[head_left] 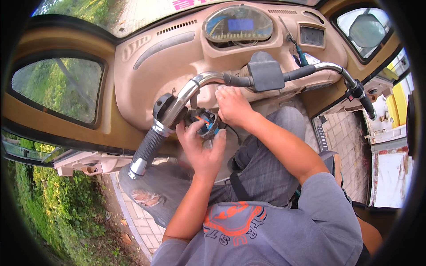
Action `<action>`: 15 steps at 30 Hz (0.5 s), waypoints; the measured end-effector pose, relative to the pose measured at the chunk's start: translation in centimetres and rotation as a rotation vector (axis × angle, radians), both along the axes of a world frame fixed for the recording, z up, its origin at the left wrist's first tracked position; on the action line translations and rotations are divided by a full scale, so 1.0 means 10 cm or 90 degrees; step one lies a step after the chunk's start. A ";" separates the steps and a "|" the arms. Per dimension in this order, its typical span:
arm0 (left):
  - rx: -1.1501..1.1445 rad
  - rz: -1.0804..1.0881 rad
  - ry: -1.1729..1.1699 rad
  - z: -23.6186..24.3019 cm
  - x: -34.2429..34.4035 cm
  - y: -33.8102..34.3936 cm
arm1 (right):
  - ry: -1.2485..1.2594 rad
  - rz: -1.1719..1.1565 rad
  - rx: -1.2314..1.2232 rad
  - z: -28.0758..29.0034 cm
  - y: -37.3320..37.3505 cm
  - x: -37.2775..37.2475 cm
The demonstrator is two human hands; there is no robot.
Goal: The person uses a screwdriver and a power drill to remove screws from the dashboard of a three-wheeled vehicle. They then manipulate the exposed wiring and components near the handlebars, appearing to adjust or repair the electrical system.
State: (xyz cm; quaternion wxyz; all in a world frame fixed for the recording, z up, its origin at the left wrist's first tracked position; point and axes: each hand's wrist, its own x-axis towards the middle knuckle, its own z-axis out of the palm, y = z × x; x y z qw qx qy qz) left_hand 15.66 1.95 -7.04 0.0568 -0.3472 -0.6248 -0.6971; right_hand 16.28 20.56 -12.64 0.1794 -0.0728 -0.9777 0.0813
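Observation:
My left hand (202, 150) is wrapped round an opened black handlebar switch housing (194, 116), with orange and blue parts showing inside. It hangs just below the chrome handlebar (177, 106), beside the left grip (150, 144). My right hand (234, 105) is closed just to the right of the housing, in front of the pale dashboard; whatever its fingers pinch is hidden. A dark cable runs down from the housing by my right wrist. Still on the bar above the left grip is a black clamp-like part (164, 105).
An instrument cluster (239, 24) with a lit blue screen sits above the bar. A black box (265, 71) covers the handlebar's middle. A teal-handled tool (301, 56) rests on the dash at right. The right grip (367, 106) points toward the open doorway. My knees lie under the bar.

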 end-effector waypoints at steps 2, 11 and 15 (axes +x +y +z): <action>0.022 -0.008 -0.034 -0.01 0.02 -0.01 | 0.029 0.006 0.108 -0.05 -0.07 0.04; 0.019 -0.008 0.000 -0.21 0.13 -0.23 | -0.006 -0.014 -0.015 0.09 -0.15 0.00; -0.164 -0.006 -0.017 -0.32 0.17 -0.28 | 0.023 -0.038 -0.045 -0.03 -0.01 -0.08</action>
